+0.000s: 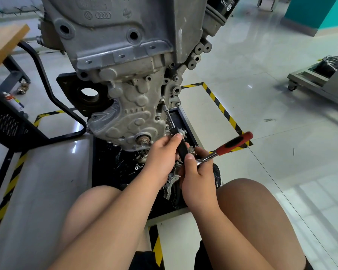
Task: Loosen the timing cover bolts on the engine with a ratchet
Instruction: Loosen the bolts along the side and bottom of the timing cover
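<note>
One big grey engine (125, 45) fills the upper middle of the view, hanging nose-down over a black tray (105, 168) that sits on the pale floor inside yellow-and-black tape (217, 100). A black oil filter (220, 14) sticks out at the engine's upper right, a wooden tabletop (6, 43) shows at the left edge, and a wheeled metal cart (308, 80) stands well apart at the right. The timing cover (129, 117), a lumpy cast plate, closes the engine's lower end, with the crank sprocket (143, 140) poking out near its bottom. Bare knees frame the lower part of the picture. The left hand (162, 152) is curled round the black lower section of the extension bar (180, 147), thumb tip near its top. The right hand (196, 174) is just beside it, touching it, fingers wrapped under the chrome head of the ratchet (225, 149) and thumb pressed against the black section. The ratchet's red-and-black handle points up and to the right, free of both hands. From the hands the slim chrome shaft of the extension bar rises up and to the left, and its tip sits on a bolt (162, 100) at the right edge of the timing cover. Loose metal parts lie in the tray below the hands.
</note>
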### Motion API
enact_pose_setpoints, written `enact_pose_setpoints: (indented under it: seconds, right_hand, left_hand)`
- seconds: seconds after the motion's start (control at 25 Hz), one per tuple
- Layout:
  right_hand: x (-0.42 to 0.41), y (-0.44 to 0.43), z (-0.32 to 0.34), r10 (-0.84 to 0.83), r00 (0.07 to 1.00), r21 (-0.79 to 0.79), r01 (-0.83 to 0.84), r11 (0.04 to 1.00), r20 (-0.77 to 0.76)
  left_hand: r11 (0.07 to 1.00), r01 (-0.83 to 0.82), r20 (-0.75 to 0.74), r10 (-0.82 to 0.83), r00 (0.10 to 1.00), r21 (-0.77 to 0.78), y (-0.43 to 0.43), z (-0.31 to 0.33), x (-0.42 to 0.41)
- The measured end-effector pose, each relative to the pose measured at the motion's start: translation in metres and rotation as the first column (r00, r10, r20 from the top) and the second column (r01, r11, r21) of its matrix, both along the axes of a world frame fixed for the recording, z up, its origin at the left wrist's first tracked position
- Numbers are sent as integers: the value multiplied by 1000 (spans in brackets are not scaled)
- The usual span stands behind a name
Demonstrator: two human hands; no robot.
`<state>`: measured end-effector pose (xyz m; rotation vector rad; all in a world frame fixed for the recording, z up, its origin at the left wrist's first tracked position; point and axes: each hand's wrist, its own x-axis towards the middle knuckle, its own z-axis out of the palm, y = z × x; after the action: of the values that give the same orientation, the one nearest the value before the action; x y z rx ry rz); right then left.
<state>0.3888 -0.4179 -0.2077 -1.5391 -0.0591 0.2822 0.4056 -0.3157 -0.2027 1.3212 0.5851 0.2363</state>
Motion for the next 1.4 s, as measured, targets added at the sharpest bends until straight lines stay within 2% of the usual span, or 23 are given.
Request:
enact_pose_setpoints:
  seconds: [0.08, 0.16, 0.24, 0.32, 0.36, 0.44, 0.48, 0.52, 0.6, 0.72, 0.8, 0.84, 0.92, 1.0, 1.08, 1.16, 1.28, 1.36, 1.4]
  right_hand:
    - [-2, -2, -3, 53, 981, -135, -28, 991, 185]
    - [-2, -1, -3, 45, 987, -127, -25, 992, 155]
    - [-1, 0, 2, 28, 996, 35, -26, 999, -83]
    - [4, 0, 6, 93, 930, 263, 4, 965, -355]
    - [6, -1, 7, 155, 883, 368, 21, 930, -443]
    - [8, -2, 10, 257, 821, 510, 48, 859, -510]
    - [8, -2, 9, 272, 814, 528, 50, 848, -514]
    - [7, -2, 9, 257, 820, 502, 42, 864, -510]
    - [6, -1, 5, 141, 889, 294, -8, 956, -435]
    - [3, -3, 1, 12, 998, -84, -17, 996, -65]
    - [2, -6, -3, 61, 983, -259, -14, 966, 175]
    - [1, -6, -5, 81, 970, -299, -8, 954, 231]
    - [1, -4, -4, 64, 980, -234, -19, 972, 187]
    - [4, -2, 0, 23, 998, -33, -25, 999, -57]
    - [8, -2, 4, 32, 949, 136, 12, 991, -313]
    - [11, -2, 8, 94, 885, 248, 25, 968, -457]
    - [8, 0, 6, 125, 876, 268, 5, 964, -465]
    - [5, -1, 4, 61, 936, 114, -23, 993, -346]
    - [4, -3, 3, 35, 977, -10, -39, 999, -209]
  left_hand:
    - [1000, -14, -8, 14, 1000, 18, 0, 0, 0]
    - [999, -33, -13, 33, 999, 28, -1, -1, -1]
    - [999, -46, -32, 47, 998, 26, -2, 0, -1]
    - [999, -45, -54, 45, 998, -3, -4, 1, 0]
    - [999, -42, -47, 41, 998, -29, -4, 2, 1]
    - [998, -41, -17, 40, 999, -57, -4, 2, 2]
    - [998, -45, -13, 45, 999, -43, -4, 2, 2]
    - [998, -53, -18, 52, 998, -21, -4, 1, 2]
    - [998, -64, -22, 64, 998, 17, -4, -1, 1]
    - [997, -67, -17, 68, 998, 43, -3, -1, 1]
    - [995, -81, -23, 82, 996, 56, -2, 0, 1]
    - [995, -87, -28, 89, 996, 56, -1, 0, 1]
    - [995, -87, -45, 89, 995, 47, 0, -1, 1]
    - [996, -80, -69, 83, 994, 41, 0, -1, 1]
    - [996, -86, -70, 87, 994, 16, -2, -2, 2]
    - [998, -66, -52, 66, 996, 10, -2, -3, 3]
    - [999, -31, -32, 31, 999, 24, -1, -4, 1]
    - [997, -38, -46, 40, 998, 61, 0, -5, 1]
    - [996, -44, -52, 48, 997, 78, 0, -5, 1]
